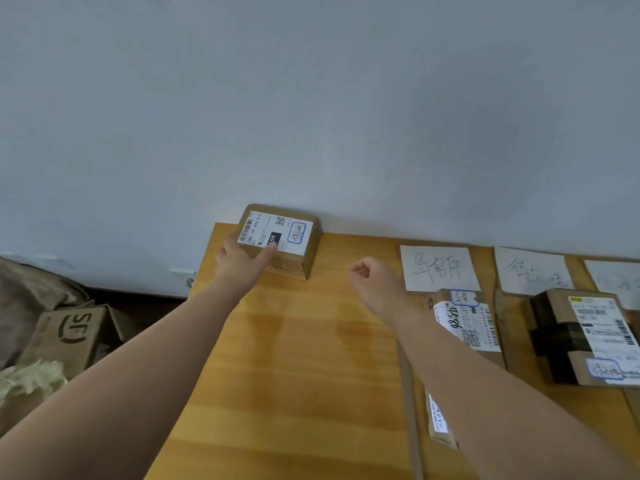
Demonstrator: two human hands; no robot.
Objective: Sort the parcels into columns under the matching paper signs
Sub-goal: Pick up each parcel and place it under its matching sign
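Observation:
A small brown cardboard parcel (pixel 284 237) with a white shipping label sits at the far left corner of the wooden table (pixel 294 358), against the wall. My left hand (pixel 242 259) grips its near left side, thumb on the label. My right hand (pixel 372 278) hovers over the table with fingers curled shut, holding nothing. Three handwritten paper signs lie along the back edge: one (pixel 438 268), a second (pixel 531 271) and a third (pixel 616 278) cut off at the right. A labelled parcel (pixel 464 323) lies under the first sign, a black-taped box (pixel 585 337) under the second.
Another flat parcel (pixel 438 420) lies below my right forearm, mostly hidden. On the floor to the left stand a brown SF-marked carton (pixel 72 334) and crumpled packing material (pixel 31 379). A pale wall rises behind the table.

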